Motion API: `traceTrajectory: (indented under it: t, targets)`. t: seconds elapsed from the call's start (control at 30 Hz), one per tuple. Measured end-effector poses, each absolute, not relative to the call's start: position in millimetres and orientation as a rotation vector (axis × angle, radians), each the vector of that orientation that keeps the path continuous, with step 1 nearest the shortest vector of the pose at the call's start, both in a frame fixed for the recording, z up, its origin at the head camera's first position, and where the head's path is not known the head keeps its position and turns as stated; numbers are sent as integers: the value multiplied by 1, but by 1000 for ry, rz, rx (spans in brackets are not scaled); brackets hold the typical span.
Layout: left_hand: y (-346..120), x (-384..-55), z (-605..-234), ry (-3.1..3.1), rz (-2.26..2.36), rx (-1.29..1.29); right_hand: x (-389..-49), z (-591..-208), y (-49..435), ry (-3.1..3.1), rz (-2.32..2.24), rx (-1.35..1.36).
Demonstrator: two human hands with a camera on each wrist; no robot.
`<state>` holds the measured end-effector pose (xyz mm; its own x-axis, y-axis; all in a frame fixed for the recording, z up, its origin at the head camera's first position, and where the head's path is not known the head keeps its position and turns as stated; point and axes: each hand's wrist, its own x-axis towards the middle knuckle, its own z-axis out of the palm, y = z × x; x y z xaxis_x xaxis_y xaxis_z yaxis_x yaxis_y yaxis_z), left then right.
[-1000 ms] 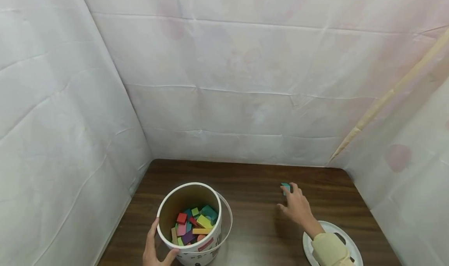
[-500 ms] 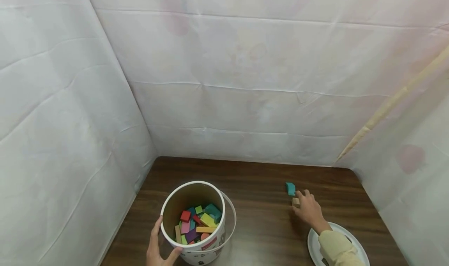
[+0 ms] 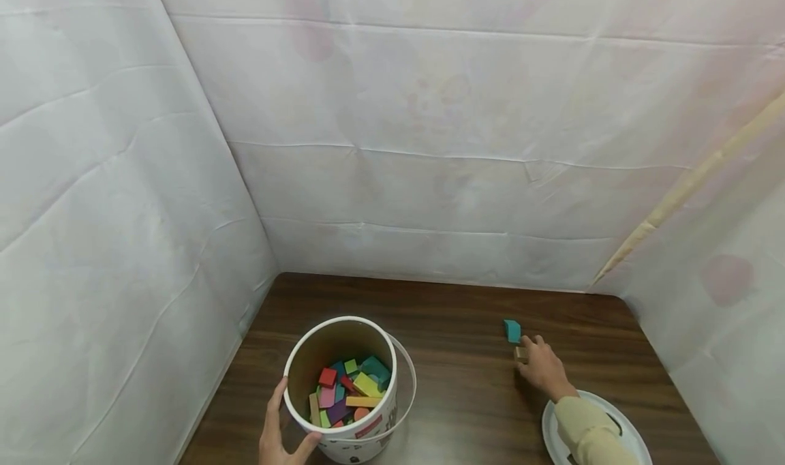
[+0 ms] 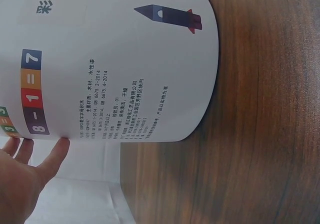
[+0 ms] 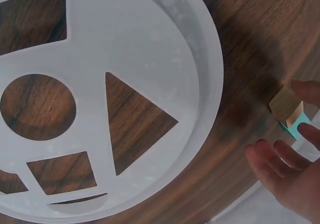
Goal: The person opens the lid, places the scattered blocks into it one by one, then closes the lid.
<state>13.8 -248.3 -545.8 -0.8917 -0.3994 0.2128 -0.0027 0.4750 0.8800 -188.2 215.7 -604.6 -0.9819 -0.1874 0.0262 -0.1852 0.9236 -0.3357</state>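
In the head view my left hand (image 3: 281, 432) holds the side of a white printed bucket (image 4: 165, 79), thumb at the front and fingers on the left. Colored wooden blocks (image 3: 356, 390) fill the lower part of it. My right hand (image 3: 546, 371) is low over the table on the right. Its thumb and index finger lie on either side of a small plain wooden block (image 5: 286, 105). Just behind that block sits a teal block (image 3: 512, 331) with a curved cutout. In the right wrist view the other fingers are spread below, apart from the blocks.
A white round plate (image 5: 210, 84) with shaped cutouts lies under my right forearm. The bucket's white handle (image 3: 412, 390) hangs out to its right. The dark wood table (image 3: 454, 390) is walled by white sheets (image 3: 392, 192) at the back and sides.
My right hand has drawn back from the teal block to the plain wooden block, which has come into view. My left hand stays on the bucket. The head view has shifted slightly.
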Motion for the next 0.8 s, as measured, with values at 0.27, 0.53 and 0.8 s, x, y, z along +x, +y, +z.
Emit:
traceTrajectory:
  t: [0.27,0.53,0.8]
  targets:
    - [-248,14,-546,-2323,-1390,337,-193,-610,212,3017,-610,-323]
    - [-249,14,-542,-2332,-1438,337,-192,-612,212,3036,-673,-385]
    - [-249,15,-542,-2343,-1431,349,-190,-612,212,3021,-684,-333]
